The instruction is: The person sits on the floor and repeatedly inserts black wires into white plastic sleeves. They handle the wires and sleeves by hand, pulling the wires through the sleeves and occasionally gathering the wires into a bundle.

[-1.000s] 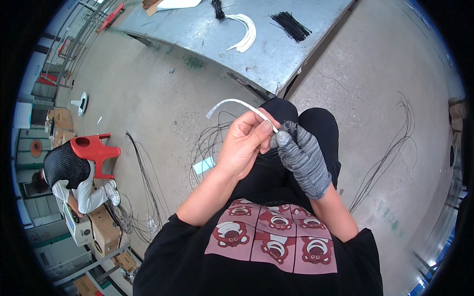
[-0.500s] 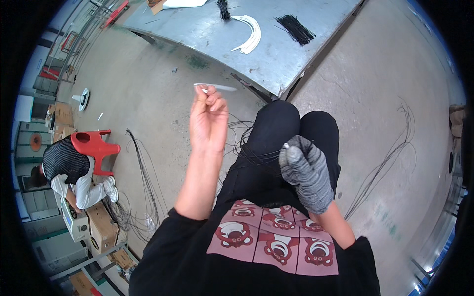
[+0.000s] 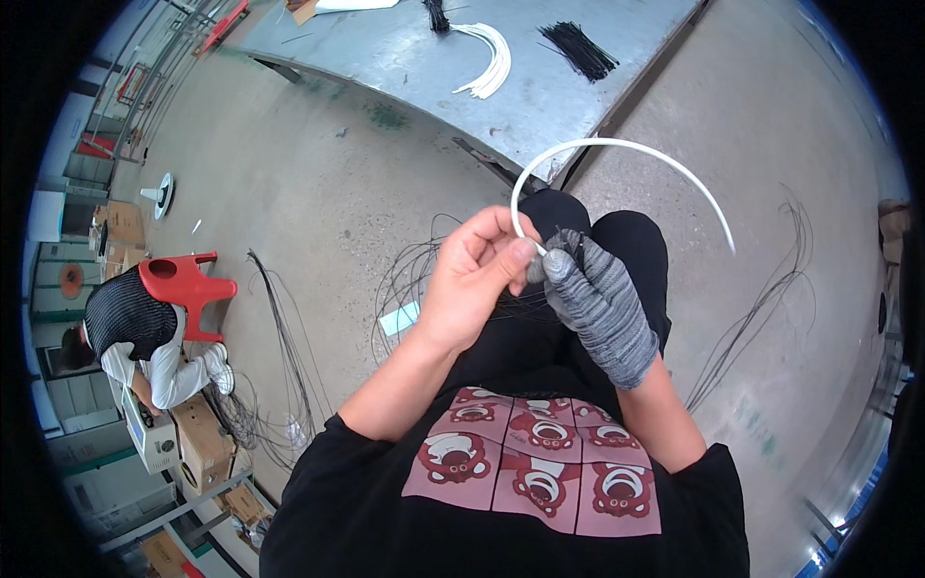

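My bare left hand [image 3: 467, 279] pinches one end of a white flexible tube [image 3: 617, 143] between thumb and fingers. The tube arches up and over to the right, its far end loose in the air. Against these fingertips is my right hand [image 3: 602, 313], in a grey knitted glove and closed. Thin black wires [image 3: 409, 275] loop over my lap beside the hands and run toward the glove, which appears to grip them. Fingers cover the spot where tube and glove meet, so I cannot tell whether a wire is inside the tube.
Ahead stands a metal table [image 3: 414, 67] with a bundle of white tubes [image 3: 496, 63] and a bunch of black strands [image 3: 578, 50]. More wires lie on the floor at left [image 3: 279, 328] and right [image 3: 752, 308]. A person [image 3: 130, 318] sits on a red stool [image 3: 193, 289] at far left.
My left hand has come down and right with the white tube to meet the glove; the tube, blurred before, now shows as a long arc. The gloved hand has risen slightly.
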The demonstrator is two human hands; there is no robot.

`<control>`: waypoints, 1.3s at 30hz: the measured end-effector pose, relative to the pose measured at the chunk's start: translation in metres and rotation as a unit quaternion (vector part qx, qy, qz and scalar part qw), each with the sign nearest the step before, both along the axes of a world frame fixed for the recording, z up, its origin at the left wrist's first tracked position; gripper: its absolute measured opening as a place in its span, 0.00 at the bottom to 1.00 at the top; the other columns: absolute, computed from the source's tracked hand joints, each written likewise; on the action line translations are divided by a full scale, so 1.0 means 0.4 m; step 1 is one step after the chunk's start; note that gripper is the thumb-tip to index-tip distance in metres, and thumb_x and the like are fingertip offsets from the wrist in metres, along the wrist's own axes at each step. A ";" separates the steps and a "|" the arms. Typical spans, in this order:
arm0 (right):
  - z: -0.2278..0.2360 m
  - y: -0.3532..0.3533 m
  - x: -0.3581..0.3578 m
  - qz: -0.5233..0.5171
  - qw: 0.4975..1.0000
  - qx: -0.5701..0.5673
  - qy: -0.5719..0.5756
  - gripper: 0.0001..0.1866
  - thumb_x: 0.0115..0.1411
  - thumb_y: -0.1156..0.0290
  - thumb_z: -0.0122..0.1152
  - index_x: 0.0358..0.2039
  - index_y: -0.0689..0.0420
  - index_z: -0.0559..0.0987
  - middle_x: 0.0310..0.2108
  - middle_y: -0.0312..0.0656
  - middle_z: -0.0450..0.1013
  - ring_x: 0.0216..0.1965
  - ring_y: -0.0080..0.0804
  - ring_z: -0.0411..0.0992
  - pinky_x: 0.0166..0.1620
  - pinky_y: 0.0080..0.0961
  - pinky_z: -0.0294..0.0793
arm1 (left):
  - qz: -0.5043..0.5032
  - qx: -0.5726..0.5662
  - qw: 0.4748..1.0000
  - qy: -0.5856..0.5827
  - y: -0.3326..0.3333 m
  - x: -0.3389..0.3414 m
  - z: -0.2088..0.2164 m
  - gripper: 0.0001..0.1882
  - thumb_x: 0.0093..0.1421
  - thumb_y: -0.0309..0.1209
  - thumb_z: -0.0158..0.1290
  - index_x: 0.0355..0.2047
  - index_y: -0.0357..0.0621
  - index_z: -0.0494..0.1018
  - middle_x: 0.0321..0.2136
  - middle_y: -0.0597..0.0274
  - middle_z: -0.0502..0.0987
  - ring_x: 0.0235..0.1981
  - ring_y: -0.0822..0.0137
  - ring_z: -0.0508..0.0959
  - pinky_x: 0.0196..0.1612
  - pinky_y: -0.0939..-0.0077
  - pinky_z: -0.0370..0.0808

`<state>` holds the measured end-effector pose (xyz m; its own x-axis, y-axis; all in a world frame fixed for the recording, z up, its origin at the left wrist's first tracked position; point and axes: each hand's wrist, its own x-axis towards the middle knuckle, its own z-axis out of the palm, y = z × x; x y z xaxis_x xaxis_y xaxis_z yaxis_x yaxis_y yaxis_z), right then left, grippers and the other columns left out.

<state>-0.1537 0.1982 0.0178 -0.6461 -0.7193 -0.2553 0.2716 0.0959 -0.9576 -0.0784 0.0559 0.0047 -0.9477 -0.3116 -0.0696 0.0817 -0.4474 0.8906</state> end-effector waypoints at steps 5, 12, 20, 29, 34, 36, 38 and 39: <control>-0.025 0.011 0.013 -0.060 0.997 -0.027 0.027 0.09 0.62 0.68 0.54 0.37 0.61 0.73 0.22 0.38 0.69 0.23 0.19 0.65 0.28 0.19 0.68 | 0.021 0.056 0.997 0.046 -0.004 -0.014 0.001 0.07 0.61 0.29 0.51 0.36 0.39 0.68 0.30 0.66 0.69 0.23 0.80 0.66 0.25 0.86 0.63; -0.012 0.009 0.008 -0.055 0.986 0.004 0.159 0.09 0.60 0.72 0.54 0.38 0.63 0.72 0.23 0.45 0.72 0.22 0.30 0.70 0.30 0.23 0.70 | -0.009 0.060 0.998 0.015 0.003 -0.014 -0.022 0.07 0.61 0.30 0.51 0.35 0.39 0.68 0.30 0.66 0.68 0.24 0.79 0.66 0.26 0.85 0.63; 0.006 0.023 -0.006 -0.004 0.986 0.040 0.160 0.07 0.57 0.74 0.56 0.35 0.64 0.74 0.25 0.48 0.73 0.27 0.38 0.74 0.34 0.24 0.72 | -0.019 0.081 0.997 0.003 -0.003 -0.013 0.011 0.08 0.61 0.32 0.51 0.33 0.39 0.68 0.27 0.67 0.66 0.23 0.79 0.65 0.26 0.86 0.63; 0.004 0.026 -0.011 0.032 0.994 0.011 0.106 0.06 0.59 0.72 0.55 0.33 0.62 0.75 0.24 0.38 0.72 0.27 0.21 0.68 0.34 0.20 0.70 | -0.091 -0.081 0.992 0.027 -0.044 -0.026 0.016 0.10 0.64 0.35 0.47 0.31 0.41 0.68 0.25 0.65 0.68 0.22 0.78 0.68 0.25 0.87 0.66; 0.005 0.019 -0.001 0.000 0.992 0.013 0.123 0.05 0.59 0.73 0.55 0.32 0.62 0.75 0.24 0.37 0.72 0.27 0.20 0.67 0.34 0.19 0.69 | -0.032 -0.027 0.999 0.018 -0.030 -0.019 0.016 0.09 0.62 0.32 0.50 0.33 0.38 0.70 0.27 0.62 0.72 0.22 0.77 0.71 0.25 0.85 0.68; 0.004 0.016 0.007 -0.031 0.993 0.005 0.114 0.05 0.60 0.73 0.55 0.32 0.62 0.75 0.23 0.37 0.71 0.27 0.20 0.66 0.34 0.19 0.69 | 0.023 0.022 0.999 0.019 -0.009 -0.017 0.009 0.08 0.61 0.31 0.52 0.35 0.37 0.71 0.27 0.62 0.73 0.23 0.76 0.72 0.25 0.85 0.69; 0.008 0.015 0.011 -0.051 0.994 0.004 0.100 0.05 0.60 0.73 0.55 0.32 0.62 0.75 0.23 0.36 0.71 0.27 0.19 0.66 0.34 0.19 0.69 | 0.017 0.073 0.997 0.014 -0.004 -0.009 -0.005 0.09 0.60 0.30 0.53 0.37 0.37 0.72 0.27 0.63 0.75 0.24 0.77 0.73 0.28 0.86 0.70; 0.013 0.015 0.011 -0.055 0.994 0.006 0.090 0.05 0.60 0.73 0.55 0.32 0.62 0.75 0.23 0.36 0.71 0.27 0.19 0.66 0.34 0.19 0.69 | 0.014 0.098 0.995 0.011 0.000 -0.004 -0.010 0.09 0.60 0.29 0.53 0.38 0.36 0.73 0.27 0.64 0.75 0.25 0.77 0.74 0.29 0.86 0.71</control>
